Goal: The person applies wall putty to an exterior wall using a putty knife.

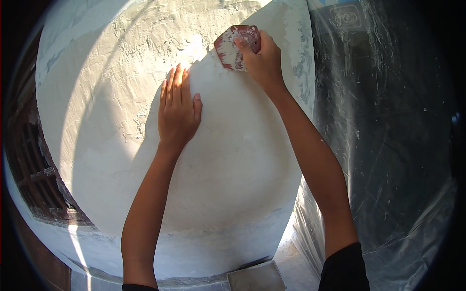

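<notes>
Flat against the pale plastered wall lies my left hand, its fingers stretched upward and its thumb apart. Higher up and to the right, my right hand grips a reddish-brown plastering scraper by its right side. White plaster is smeared over the scraper's face, and its left edge is at the wall surface. Around the left fingertips and above, the wall is rough and ridged in sunlight; below and between my hands it looks smoother and lies in shade.
Clear plastic sheeting, spattered with plaster, hangs over a dark surface right of the wall's edge. A dark brown slatted wooden frame stands at the left. Low down, a grey rectangular slab or board sits near the wall's foot.
</notes>
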A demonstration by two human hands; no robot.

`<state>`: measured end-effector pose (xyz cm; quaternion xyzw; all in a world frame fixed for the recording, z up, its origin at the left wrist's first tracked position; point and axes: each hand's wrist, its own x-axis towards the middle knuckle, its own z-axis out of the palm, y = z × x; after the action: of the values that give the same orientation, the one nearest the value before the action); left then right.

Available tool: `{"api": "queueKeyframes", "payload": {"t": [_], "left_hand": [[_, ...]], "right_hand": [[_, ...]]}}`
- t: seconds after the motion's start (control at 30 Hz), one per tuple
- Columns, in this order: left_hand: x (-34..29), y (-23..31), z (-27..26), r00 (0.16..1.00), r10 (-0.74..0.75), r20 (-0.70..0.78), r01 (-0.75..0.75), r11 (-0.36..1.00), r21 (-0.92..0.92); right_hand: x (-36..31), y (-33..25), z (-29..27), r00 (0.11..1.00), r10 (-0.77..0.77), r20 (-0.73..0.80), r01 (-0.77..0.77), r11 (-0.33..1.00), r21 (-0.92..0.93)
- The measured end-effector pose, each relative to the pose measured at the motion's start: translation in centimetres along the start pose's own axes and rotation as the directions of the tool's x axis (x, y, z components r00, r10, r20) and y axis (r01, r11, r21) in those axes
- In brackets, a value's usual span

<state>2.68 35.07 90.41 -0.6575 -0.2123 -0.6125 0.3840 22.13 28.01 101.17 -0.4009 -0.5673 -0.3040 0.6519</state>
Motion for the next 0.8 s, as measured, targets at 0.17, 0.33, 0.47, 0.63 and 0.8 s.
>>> {"api": "queueKeyframes", "payload": {"t": [0.17,0.33,0.47,0.63,0.8], "left_hand": [[0.1,0.2,0.2,1.000,-0.002,-0.005,0.002,1.000,0.004],[0.1,0.2,0.1,1.000,0.000,-0.006,0.000,1.000,0.015],[0.0,0.1,0.1,1.000,-0.008,0.000,0.008,1.000,-0.003],[0.0,0.2,0.1,1.000,-0.006,-0.003,0.006,1.000,0.011],[0.0,0.2,0.2,1.000,-0.006,-0.008,0.006,1.000,0.013]], "right_hand": [[1.3,3.3,-2.1,0.968,0.221,-0.121,-0.188,0.953,0.237],[1.1,3.6,-3.1,0.838,0.439,-0.325,-0.208,0.807,0.553],[-0.5,0.9,-0.3,0.995,0.073,-0.068,-0.053,0.964,0.260],[0.7,3.2,-2.6,0.937,0.304,-0.171,-0.241,0.918,0.314],[-0.4,1.5,-1.3,0.981,0.090,-0.172,-0.018,0.924,0.381]]}}
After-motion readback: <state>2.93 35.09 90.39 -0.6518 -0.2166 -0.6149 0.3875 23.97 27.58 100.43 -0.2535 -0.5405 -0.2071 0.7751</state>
